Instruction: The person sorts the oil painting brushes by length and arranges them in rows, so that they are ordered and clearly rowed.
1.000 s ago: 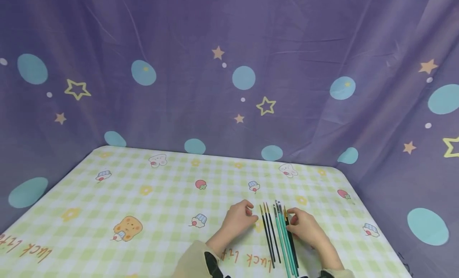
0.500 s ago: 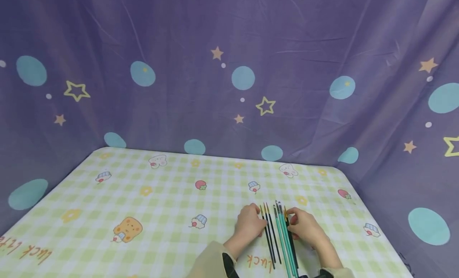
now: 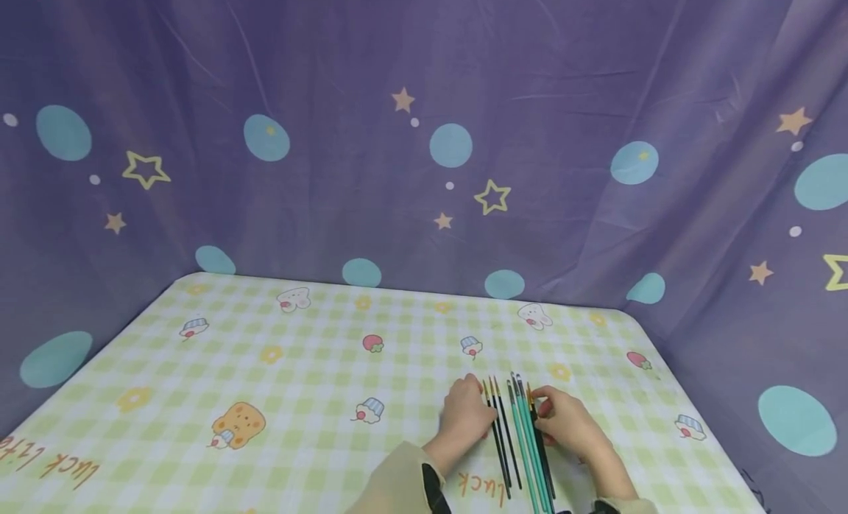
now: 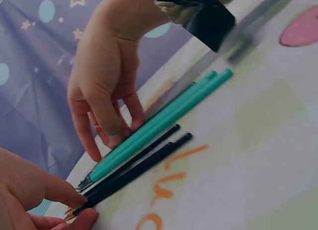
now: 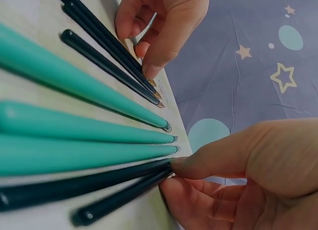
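Observation:
Three thin black paintbrushes [image 3: 501, 453] lie side by side on the cloth, bristles pointing away. To their right are three teal-handled paintbrushes [image 3: 530, 455], then two more black paintbrushes [image 5: 89, 184]. My left hand [image 3: 467, 412] is at the bristle end of the left black group. In the left wrist view its thumb and forefinger pinch at the metal collars there. My right hand [image 3: 568, 423] is on the other side of the row. Its thumb and forefinger pinch the right black pair near the bristles, as the right wrist view shows; the fingertips cover those bristles.
A green-and-white checked tablecloth [image 3: 298, 396] with printed cupcakes, flowers and lettering covers the table. Behind and at both sides hangs a purple curtain [image 3: 344, 190] with stars and blue dots. The table's right edge slopes down beyond my right hand.
My left hand has moved right, from beside the left black paintbrushes to their bristle end, its fingers now on them. The right hand has stayed nearly still at the right pair.

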`<control>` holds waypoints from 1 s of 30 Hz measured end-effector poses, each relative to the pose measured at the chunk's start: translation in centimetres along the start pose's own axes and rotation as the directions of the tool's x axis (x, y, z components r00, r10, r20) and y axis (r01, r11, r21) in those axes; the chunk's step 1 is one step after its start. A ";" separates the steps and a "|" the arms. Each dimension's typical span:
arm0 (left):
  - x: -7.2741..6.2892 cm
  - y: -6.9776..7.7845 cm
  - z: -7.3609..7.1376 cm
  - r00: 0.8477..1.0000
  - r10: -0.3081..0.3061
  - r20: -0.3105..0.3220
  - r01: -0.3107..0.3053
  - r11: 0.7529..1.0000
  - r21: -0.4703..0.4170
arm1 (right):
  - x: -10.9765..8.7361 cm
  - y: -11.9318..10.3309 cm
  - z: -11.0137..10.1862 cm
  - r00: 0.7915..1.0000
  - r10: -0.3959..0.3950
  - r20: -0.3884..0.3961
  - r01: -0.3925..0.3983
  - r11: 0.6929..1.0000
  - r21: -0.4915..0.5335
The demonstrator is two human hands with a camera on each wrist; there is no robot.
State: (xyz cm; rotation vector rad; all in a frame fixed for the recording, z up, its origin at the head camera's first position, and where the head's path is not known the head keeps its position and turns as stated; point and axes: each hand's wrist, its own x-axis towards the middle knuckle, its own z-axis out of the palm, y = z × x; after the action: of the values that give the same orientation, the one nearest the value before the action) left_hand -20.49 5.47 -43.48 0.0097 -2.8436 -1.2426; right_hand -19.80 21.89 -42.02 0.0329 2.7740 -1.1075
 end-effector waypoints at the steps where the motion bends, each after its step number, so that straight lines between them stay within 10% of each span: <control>1: 0.0 0.0 0.0 1.000 0.005 -0.002 -0.005 1.000 0.006 | 0.0 0.0 0.0 1.000 0.001 0.000 -0.001 1.000 0.004; 30: 1.0 0.6 -0.5 0.990 0.107 0.092 -0.121 0.980 0.156 | 0.1 0.5 0.1 0.999 0.009 -0.039 -0.011 0.999 -0.037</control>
State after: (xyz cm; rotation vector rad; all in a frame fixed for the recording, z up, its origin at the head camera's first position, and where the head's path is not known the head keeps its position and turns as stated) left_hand -21.44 5.47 -42.69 -0.2026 -2.9597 -1.0127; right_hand -19.83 22.17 -42.47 0.0646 2.8246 -1.0630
